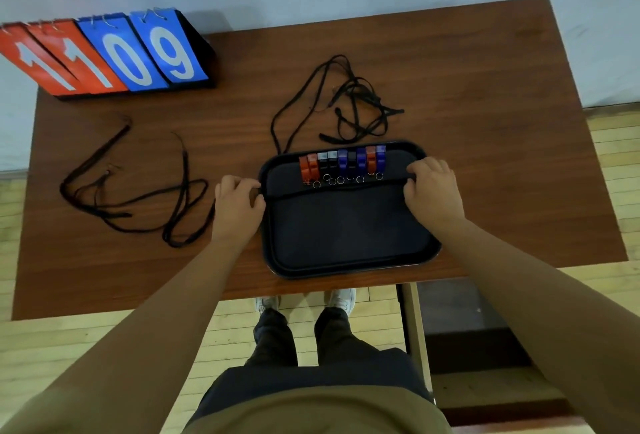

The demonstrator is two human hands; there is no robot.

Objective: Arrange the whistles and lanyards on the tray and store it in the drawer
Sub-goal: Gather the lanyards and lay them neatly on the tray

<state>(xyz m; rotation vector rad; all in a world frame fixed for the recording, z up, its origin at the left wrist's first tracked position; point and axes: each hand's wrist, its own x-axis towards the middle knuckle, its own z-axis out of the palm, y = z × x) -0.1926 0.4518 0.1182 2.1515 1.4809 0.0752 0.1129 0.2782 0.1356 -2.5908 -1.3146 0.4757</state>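
- The whistles are done: they stand in one tight row along the far edge of the tray, rings pointing toward the person.
- The tray sits at the near edge of the worktop, with most of its floor bare.
- One lanyard is being laid: it runs straight across the tray just beside the whistle rings. The left hand pinches one end at the left rim and the right hand grips the other end at the right, fingers curled.
- Left to do, as I judge it: the left pile and the far pile of lanyards lie loose on the worktop, off the tray, though one strand of the far pile reaches the tray's rim. Then the tray must go into the drawer.
- The piles are tangled, so I cannot count the lanyards.
- The fingertips are hidden under the knuckles, so the exact hold is unclear.
- No drawer is plainly visible; a dark unit below the worktop on the right may hold it.
- A scoreboard stands at the far left, cut off by the frame.
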